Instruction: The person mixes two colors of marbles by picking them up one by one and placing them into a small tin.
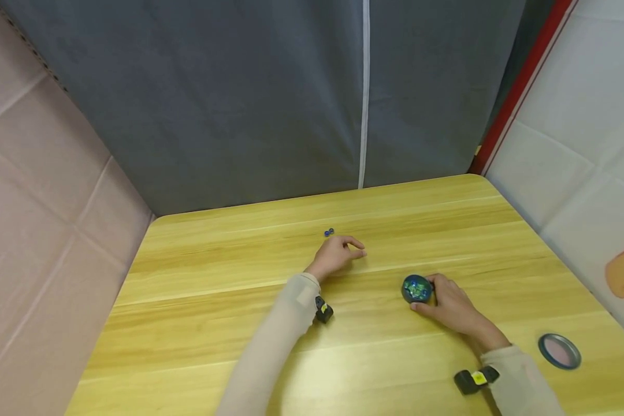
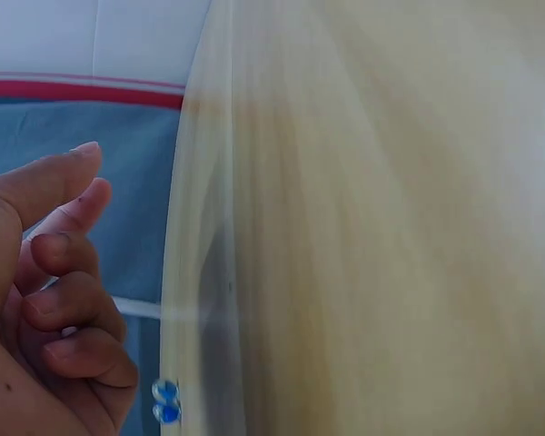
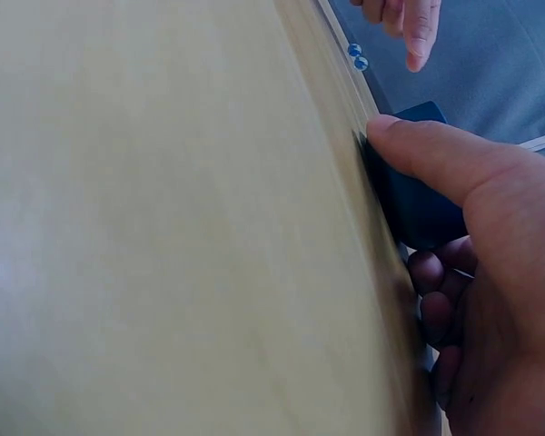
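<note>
My right hand (image 1: 455, 306) grips a small round dark blue tin (image 1: 405, 293) with thumb and fingers around its right side. Shiny blue-green glass marbles (image 1: 418, 288) show inside the tin from above. In the right wrist view the tin (image 3: 418, 204) is seen from the side, resting on the table. Two blue marbles (image 1: 329, 232) lie close together just beyond my left hand (image 1: 335, 254). That hand hovers low over the table, thumb and index finger apart. In the left wrist view its other fingers (image 2: 86, 304) are loosely curled, with no object clearly visible in them.
A round rimmed lid (image 1: 559, 351) lies on the wooden table (image 1: 197, 323), to the right of my right forearm. A grey curtain (image 1: 239, 115) hangs behind the table's far edge. Pale cloth walls (image 1: 567, 144) stand on both sides.
</note>
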Demonstrator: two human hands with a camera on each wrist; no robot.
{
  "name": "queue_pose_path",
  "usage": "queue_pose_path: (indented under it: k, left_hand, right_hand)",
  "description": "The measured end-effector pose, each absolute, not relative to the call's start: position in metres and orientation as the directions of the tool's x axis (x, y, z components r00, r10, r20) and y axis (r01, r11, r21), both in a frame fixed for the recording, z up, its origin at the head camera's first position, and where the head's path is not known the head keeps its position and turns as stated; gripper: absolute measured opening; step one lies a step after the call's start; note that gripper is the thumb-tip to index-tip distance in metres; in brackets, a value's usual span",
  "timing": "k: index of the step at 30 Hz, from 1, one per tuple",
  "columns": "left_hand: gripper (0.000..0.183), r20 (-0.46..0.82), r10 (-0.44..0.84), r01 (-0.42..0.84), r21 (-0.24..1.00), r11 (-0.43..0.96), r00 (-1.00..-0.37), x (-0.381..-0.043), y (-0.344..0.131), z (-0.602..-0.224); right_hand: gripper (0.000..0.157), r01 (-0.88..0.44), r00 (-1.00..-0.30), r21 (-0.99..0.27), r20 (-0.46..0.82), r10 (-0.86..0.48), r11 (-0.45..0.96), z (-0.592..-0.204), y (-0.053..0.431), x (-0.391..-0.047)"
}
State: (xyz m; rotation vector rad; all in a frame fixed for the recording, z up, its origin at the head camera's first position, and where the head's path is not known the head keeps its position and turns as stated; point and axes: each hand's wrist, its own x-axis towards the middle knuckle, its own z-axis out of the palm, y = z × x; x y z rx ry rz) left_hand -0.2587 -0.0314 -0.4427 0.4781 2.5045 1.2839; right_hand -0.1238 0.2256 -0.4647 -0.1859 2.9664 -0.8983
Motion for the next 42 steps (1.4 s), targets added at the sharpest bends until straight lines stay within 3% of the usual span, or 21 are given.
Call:
queue_pose_path:
  k: [23, 42]
  left_hand:
    - [0.023, -0.064, 0.246, 0.087, 0.827, 0.556, -0.967, -0.294, -0.067, -0.45]
    - [0.018, -0.119, 0.129, -0.032, 0.845, 0.534, -0.984, -0.306, -0.075, -0.459]
  right_hand:
    - [0.066, -0.101, -0.993, -0.556, 0.002, -0.12, 0.825, -0.465, 0.227, -0.121]
    - [0.066, -0.101, -0.993, -0.561, 0.009, -0.117, 0.822, -0.466, 0.225, -0.121]
